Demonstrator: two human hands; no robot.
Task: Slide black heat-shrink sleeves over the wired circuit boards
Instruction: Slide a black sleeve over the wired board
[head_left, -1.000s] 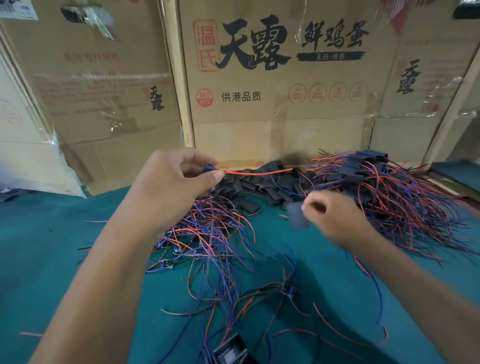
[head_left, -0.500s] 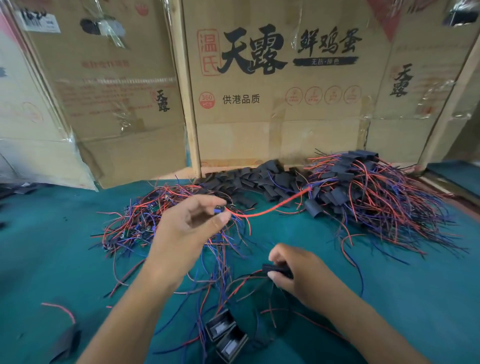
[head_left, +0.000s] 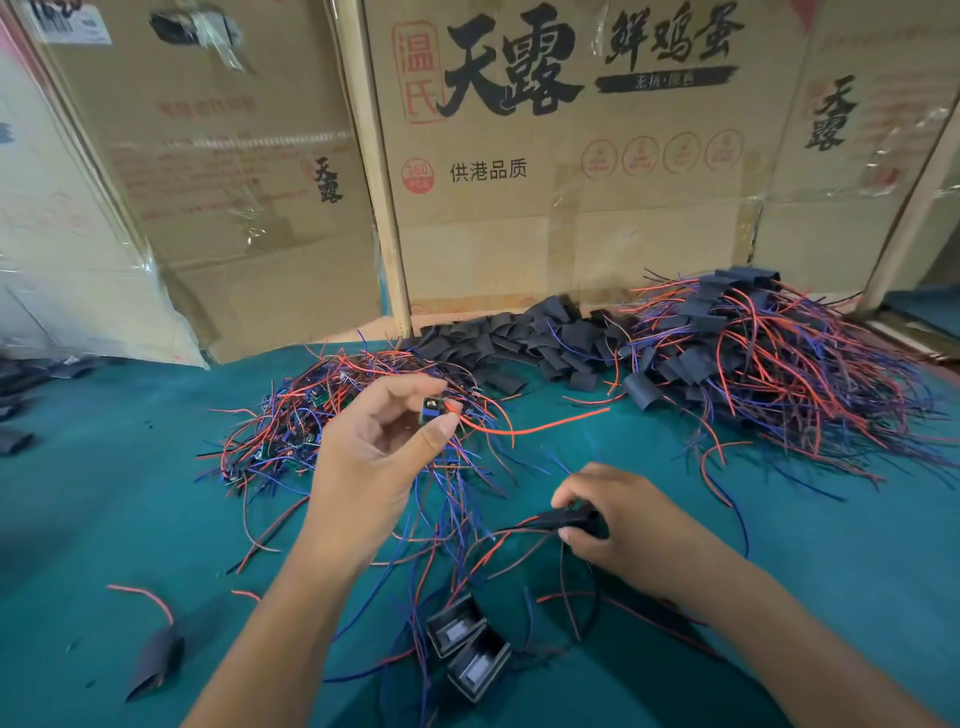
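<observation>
— Left hand?

— My left hand (head_left: 371, 457) is raised over the green table (head_left: 104, 519), thumb and forefinger pinching a small circuit board (head_left: 432, 408). Its red wire (head_left: 540, 427) trails off to the right.

— And the right?

— My right hand (head_left: 623, 525) is low, near the table, fingers curled round a black sleeve (head_left: 569, 518). Red and dark wires run out of its left end.

— Where's the stock?

— Bare boards with red and blue leads lie in a tangle (head_left: 311, 410) behind my left hand. Loose sleeves are heaped (head_left: 524, 338) against the cardboard boxes (head_left: 571, 182). Sleeved ones are piled (head_left: 769, 353) at far right.

— Anything close in?

— Two sleeved boards (head_left: 467, 649) lie side by side between my forearms, open ends up. One stray sleeve (head_left: 156, 660) with a red wire sits at lower left.
</observation>
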